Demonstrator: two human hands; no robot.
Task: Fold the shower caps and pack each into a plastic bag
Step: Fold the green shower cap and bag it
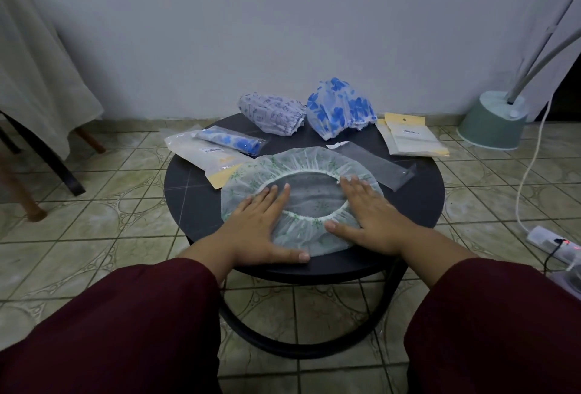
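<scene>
- Shower caps, count 3 loose: one translucent white cap with green sprig print (301, 202), spread flat with its opening up at the near middle of the round black worktop (418, 202); one white cap with small grey-blue print (272, 113), bunched at the far edge; one clear cap with big blue flowers (338, 109), bunched just right of it.
- Fourth cap, blue-flowered and rolled, already inside a clear plastic bag (232, 141) at far left, lying on top of a flat white-and-yellow packet (201, 154).
- Bags: one empty long clear plastic bag (372, 162) lying diagonally, its left end touching the green cap's far right edge; stack of white-and-yellow packets (412, 137) at far right, count within the stack cannot be told.
- Hands, count 2, both flat with fingers straight and spread. Left hand (262, 224) presses the left side of the green cap, thumb along its near edge. Right hand (369, 208) presses the right side, fingertips on the elastic rim. Neither grips anything.
- Green cap look: thin, crinkled, gathered white elastic forming an oval opening, dark worktop showing through.
- Hidden/cut off: cap's left and right rim under the hands; barcode labels on packets too small to read; dark red sleeves (119, 327) cover the forearms.
- Other: green lamp base (490, 124) on the tiled floor at right, white power strip (553, 244) with red light.
</scene>
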